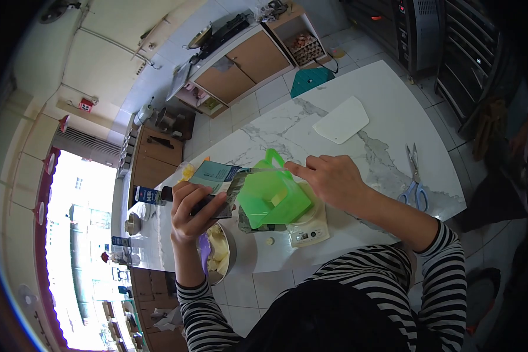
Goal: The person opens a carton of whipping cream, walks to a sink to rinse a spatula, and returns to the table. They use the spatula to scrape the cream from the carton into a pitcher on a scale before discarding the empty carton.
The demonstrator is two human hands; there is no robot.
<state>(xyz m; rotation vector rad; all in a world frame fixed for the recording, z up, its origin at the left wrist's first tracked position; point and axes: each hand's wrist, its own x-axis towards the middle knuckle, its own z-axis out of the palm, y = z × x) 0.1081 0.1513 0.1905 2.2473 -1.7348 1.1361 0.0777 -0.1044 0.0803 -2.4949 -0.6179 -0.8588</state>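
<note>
My left hand is closed around a teal-and-dark packet, tilted over the table. My right hand pinches the end of a thin pale strip, which reaches across to the packet's edge; I cannot tell what kind of thing it is. Below and between both hands, a translucent green plastic jug with a pale yellow piece inside stands on a white kitchen scale. Left of the scale, a metal bowl contains pale yellow chunks and a purple spatula.
On the marble-patterned table lie a white scraper board and blue-handled scissors at the right. A blue milk carton is on the left. Ovens and a rack stand beyond the table, with cabinets behind.
</note>
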